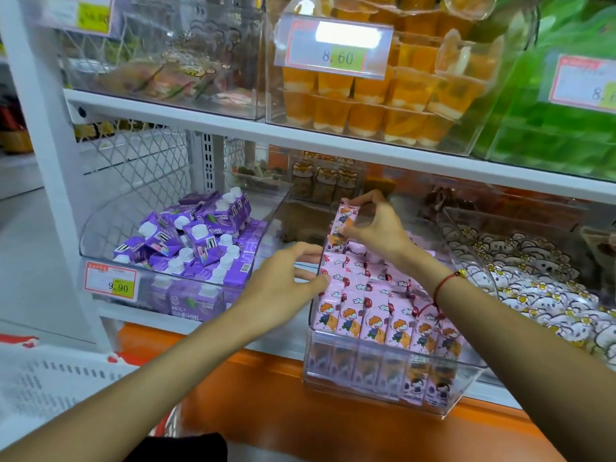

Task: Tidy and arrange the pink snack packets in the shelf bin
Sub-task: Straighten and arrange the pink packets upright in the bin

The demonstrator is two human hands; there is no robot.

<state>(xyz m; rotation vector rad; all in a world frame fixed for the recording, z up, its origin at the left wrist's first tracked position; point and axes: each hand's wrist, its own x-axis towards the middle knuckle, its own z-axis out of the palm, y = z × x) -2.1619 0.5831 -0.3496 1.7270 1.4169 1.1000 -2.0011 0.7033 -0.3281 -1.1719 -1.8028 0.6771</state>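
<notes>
Shelf bin [393,391] | right hand [376,228] pinches pink packet [343,225] | left hand [286,278] touches rim

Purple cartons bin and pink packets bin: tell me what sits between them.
In the head view, only the left hand lies between the purple cartons bin and the pink packets bin; behind it, bare shelf.
</notes>
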